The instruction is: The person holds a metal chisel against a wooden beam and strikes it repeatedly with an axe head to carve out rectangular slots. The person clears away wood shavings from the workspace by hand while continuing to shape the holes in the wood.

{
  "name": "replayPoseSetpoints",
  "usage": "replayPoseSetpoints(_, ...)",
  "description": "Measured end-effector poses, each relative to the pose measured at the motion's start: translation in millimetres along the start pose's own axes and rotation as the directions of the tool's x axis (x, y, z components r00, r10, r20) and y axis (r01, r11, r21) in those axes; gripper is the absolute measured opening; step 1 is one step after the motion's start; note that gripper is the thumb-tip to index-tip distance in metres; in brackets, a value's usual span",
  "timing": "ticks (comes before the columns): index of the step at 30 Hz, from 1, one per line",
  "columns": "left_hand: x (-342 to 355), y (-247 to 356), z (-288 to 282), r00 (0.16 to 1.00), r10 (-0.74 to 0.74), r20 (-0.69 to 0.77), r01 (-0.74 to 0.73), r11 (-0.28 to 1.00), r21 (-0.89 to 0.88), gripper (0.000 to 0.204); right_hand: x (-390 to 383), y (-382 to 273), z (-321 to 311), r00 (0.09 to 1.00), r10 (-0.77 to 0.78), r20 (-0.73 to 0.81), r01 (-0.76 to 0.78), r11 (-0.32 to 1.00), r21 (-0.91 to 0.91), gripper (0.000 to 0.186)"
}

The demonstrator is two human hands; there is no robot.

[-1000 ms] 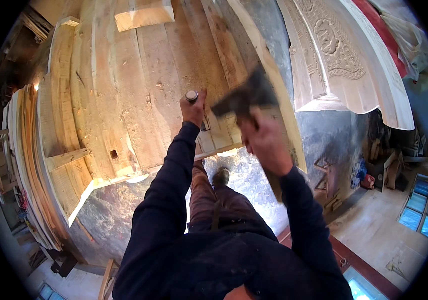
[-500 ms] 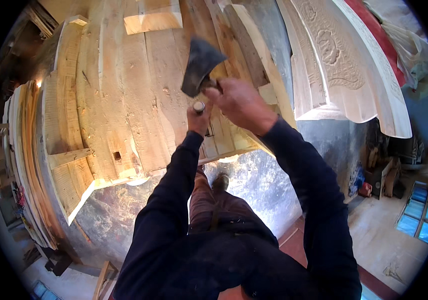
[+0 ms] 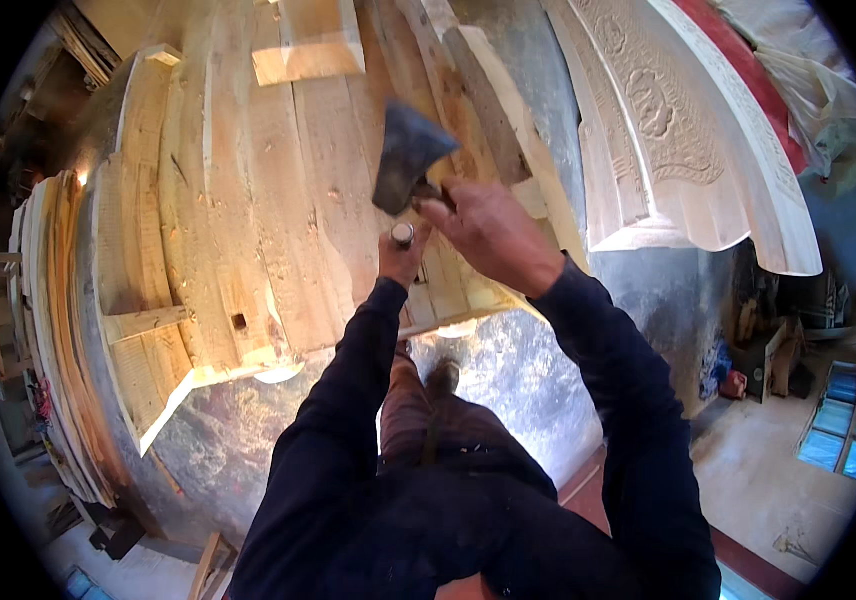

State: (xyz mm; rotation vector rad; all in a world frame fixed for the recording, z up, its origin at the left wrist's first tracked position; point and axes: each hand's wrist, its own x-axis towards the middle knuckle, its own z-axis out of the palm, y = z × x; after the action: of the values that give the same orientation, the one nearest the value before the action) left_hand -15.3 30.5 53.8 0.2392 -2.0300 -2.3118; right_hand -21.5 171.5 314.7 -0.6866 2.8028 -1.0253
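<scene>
My left hand (image 3: pixel 401 263) is closed around an upright tool, probably a chisel, whose pale round handle end (image 3: pixel 403 234) faces up; its blade is hidden below my fist. Gripped in my right hand (image 3: pixel 496 236) is a hatchet by its handle, its dark, flared metal head (image 3: pixel 412 155) just beyond the handle end. Both hands are over the near part of a pale plank bench (image 3: pixel 318 240). Beside my left fist, a small square hole (image 3: pixel 422 279) shows in the wood, partly covered.
Another square hole (image 3: pixel 240 321) is in the planks to the left. A wooden block (image 3: pixel 308 62) lies at the far end. Carved pale panels (image 3: pixel 663 120) stand at the right, stacked boards (image 3: pixel 63 330) at the left. Framed glass panes (image 3: pixel 846 420) lie on the floor at right.
The whole scene sits slightly lower in the picture. Both hands keep their grips, and the hatchet head remains close above the handle end, shifted only a little to the right.
</scene>
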Motion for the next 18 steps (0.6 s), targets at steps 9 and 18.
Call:
replayPoseSetpoints(9,-21.5,-19.6,5.5,0.974,0.226,-0.015,-0.222,0.968,0.115,0.028,-36.3,30.6,68.0,0.988,0.153,0.024,-0.151,0.986,-0.071,0.032)
replayPoseSetpoints(18,-22.5,-24.1,-22.2,0.998,0.054,0.043,-0.059,0.989,0.136,0.031,-1.9,-61.4,-12.1,0.963,0.089,-0.256,0.012,0.929,0.371,0.03)
